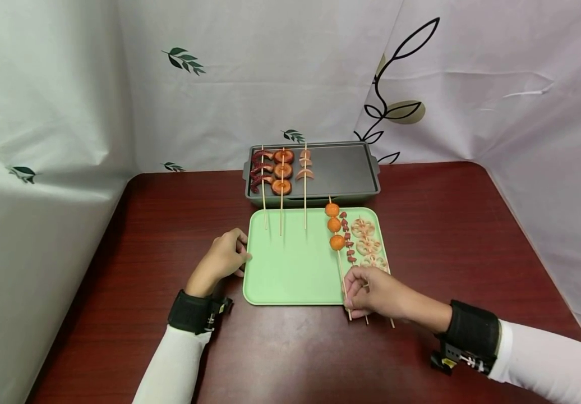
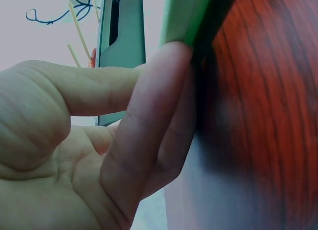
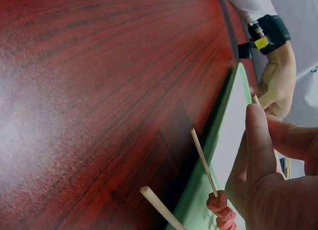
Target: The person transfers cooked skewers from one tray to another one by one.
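We are pinching an orange-balled wooden skewer [image 1: 337, 242] (right hand [image 1: 373, 290]) and holding a pale-green rectangular tray [image 1: 293, 269] edge (left hand [image 1: 222, 256]).

A: Which parts of the skewers are concealed in the head view?

B: The right hand [image 1: 373, 290] covers the middle of the lotus-slice skewer [image 1: 368, 246] and the red-piece skewer [image 1: 349, 244], including part of the lowest slice.

A: And at the left hand [image 1: 221, 255]?

B: In the left wrist view, a finger hides its thumb tip; the top edge truncates the green tray [image 1: 290, 266].

A: What else is incomplete?

B: The head view's bottom edge crops the left sleeve [image 1: 169, 365], its right edge the right sleeve [image 1: 558, 359]. In the right wrist view, the bottom edge cuts the red-piece skewer. Detail on the yellow label [image 3: 261, 42] is too small to tell.
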Demonstrator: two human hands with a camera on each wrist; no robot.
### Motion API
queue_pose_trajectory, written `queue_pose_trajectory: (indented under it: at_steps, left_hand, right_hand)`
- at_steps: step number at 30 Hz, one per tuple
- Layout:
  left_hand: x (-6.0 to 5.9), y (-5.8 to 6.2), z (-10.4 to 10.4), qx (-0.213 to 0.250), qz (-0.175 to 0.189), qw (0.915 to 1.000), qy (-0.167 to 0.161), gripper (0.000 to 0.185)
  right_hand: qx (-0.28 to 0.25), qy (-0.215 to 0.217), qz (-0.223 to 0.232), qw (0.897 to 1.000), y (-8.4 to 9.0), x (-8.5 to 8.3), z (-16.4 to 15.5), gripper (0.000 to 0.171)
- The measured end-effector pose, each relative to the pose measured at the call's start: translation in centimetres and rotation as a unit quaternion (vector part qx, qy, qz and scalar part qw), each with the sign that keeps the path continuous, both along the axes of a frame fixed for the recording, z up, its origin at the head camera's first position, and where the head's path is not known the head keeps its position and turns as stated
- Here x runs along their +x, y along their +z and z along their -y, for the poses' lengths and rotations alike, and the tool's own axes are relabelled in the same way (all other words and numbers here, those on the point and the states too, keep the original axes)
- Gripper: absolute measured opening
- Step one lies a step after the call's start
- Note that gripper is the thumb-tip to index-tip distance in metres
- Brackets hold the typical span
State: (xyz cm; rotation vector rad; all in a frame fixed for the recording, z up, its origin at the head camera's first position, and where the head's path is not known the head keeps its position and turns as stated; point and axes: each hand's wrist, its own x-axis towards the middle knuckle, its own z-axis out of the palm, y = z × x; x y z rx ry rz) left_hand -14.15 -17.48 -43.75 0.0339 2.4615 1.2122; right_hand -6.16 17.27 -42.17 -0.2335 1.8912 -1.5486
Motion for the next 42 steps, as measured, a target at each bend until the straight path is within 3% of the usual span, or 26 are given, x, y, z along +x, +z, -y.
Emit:
queue_pose_trajectory:
  at_steps: [12,27,42]
  left_hand:
    - [0.1,0.0,0.0,0.002,0.007,1.0,-0.003,0.029]
    - [0.1,-0.1,0.0,0.0,-0.002,1.0,0.0,0.027]
    - [0.0,-0.3,-0.1,-0.002,-0.008,1.0,0.001,0.027]
  right_hand:
    - [-0.006,-0.001,0.026,1.0,-0.2,1.1,-0.2,0.013]
    - [0.02,0.004,0.044,0.999,-0.3,0.6,-0.1,0.018]
    - [0.128,0.064,-0.046,0.989,-0.1,0.0,-0.7,0.017]
